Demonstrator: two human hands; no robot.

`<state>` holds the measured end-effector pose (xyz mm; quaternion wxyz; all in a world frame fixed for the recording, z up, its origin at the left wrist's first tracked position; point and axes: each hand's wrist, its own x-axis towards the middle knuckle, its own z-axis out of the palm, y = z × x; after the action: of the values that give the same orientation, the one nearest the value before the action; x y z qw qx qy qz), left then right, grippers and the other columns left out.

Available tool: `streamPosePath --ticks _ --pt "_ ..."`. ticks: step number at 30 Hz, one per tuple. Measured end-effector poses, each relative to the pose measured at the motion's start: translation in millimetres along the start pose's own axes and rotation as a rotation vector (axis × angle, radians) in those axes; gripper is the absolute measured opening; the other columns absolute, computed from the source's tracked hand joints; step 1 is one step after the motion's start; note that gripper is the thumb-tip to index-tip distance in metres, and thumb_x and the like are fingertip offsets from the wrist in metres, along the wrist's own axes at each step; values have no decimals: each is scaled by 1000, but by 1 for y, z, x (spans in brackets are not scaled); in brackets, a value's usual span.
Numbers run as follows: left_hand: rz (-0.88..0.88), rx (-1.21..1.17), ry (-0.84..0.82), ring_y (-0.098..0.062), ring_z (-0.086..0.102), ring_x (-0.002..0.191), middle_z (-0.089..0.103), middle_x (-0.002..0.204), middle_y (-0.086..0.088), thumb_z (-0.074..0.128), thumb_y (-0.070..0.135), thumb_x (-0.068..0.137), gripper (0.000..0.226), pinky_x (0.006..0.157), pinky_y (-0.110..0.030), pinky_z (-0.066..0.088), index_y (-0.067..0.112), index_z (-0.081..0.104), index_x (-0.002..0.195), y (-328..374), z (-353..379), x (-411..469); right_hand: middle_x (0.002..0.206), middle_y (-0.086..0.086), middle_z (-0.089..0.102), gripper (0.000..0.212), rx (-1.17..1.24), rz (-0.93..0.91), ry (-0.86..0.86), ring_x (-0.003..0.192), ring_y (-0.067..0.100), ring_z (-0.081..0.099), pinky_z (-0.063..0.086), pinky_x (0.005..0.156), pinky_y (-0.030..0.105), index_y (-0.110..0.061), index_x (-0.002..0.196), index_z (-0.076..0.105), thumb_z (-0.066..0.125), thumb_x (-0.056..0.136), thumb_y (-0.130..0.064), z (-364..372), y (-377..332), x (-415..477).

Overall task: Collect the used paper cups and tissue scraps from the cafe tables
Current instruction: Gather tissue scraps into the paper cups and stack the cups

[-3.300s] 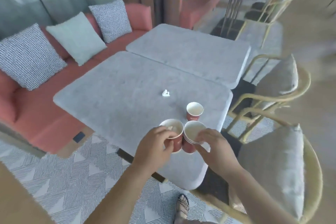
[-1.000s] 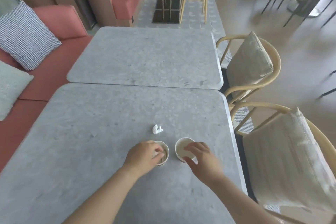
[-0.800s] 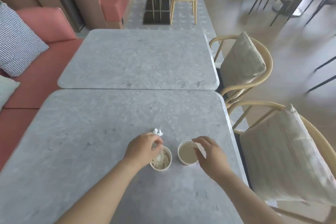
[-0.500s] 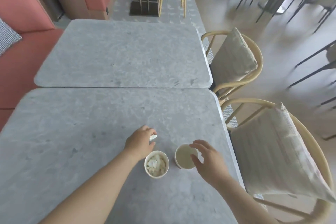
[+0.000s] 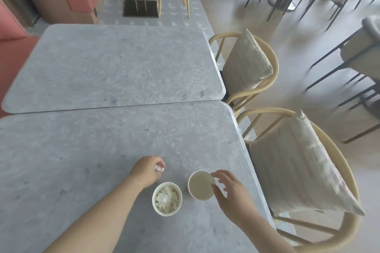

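Two paper cups stand near the front right of the near grey table (image 5: pixel 82 150). The left cup (image 5: pixel 167 199) is filled with crumpled white tissue. The right cup (image 5: pixel 201 185) looks empty inside. My left hand (image 5: pixel 146 171) lies on the table just beyond the left cup and pinches a small white tissue scrap (image 5: pixel 159 168) in its fingertips. My right hand (image 5: pixel 230 193) hovers at the right cup's rim with fingers spread and loosely bent, holding nothing.
A second grey table (image 5: pixel 115 63) butts against the far edge. Two rattan chairs with beige cushions (image 5: pixel 244 63) (image 5: pixel 304 170) stand along the right side. A coral sofa (image 5: pixel 12 47) runs along the left, and more chairs stand far right.
My left hand left the tissue-filled cup, reached forward and took hold of the loose scrap. My right hand let go of the right cup's rim and opened. The camera tilted down and shifted.
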<state>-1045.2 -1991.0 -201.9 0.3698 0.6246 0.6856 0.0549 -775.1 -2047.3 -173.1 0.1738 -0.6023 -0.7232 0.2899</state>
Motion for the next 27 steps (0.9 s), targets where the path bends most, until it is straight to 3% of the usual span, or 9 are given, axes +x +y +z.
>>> streamPosePath --ticks 5,9,12,17,22,27 --pt "68 -286 208 -11 64 84 69 89 8 61 10 77 20 72 -20 44 25 67 89 45 -32 -19 116 -17 53 27 6 -15 -13 89 2 56 51 76 25 -26 118 56 49 92 -29 0 -7 -2" --pt "294 -251 150 -4 59 86 64 94 14 62 14 78 24 71 -13 45 30 64 96 89 -27 -46 118 -17 52 29 -53 -17 -15 92 4 57 49 74 23 -27 121 53 47 93 -32 -4 -9 -7" --pt "397 -119 82 -5 58 92 61 104 16 63 22 80 26 79 -19 47 33 60 104 106 -10 -61 119 -16 52 31 -81 -20 1 94 4 58 48 73 21 -26 122 51 48 92 -32 -6 -8 -16" --pt "371 33 78 -4 54 102 54 116 19 62 31 82 31 87 -26 47 36 55 112 96 6 -77 120 -14 52 32 -98 -58 26 96 6 57 43 70 17 -25 123 50 50 91 -29 -11 -6 -26" --pt "272 82 104 -4 55 101 55 112 20 58 27 82 26 84 -24 47 37 58 106 73 3 -96 124 -12 49 36 -144 -165 -3 110 10 49 47 76 22 -27 121 51 55 86 -25 -8 -18 -26" --pt "235 197 88 -7 55 101 58 109 16 52 31 83 23 82 -27 47 36 58 104 60 8 -108 123 -9 53 34 -236 -243 -21 118 14 44 36 76 21 -24 117 57 58 83 -26 5 -31 -22"
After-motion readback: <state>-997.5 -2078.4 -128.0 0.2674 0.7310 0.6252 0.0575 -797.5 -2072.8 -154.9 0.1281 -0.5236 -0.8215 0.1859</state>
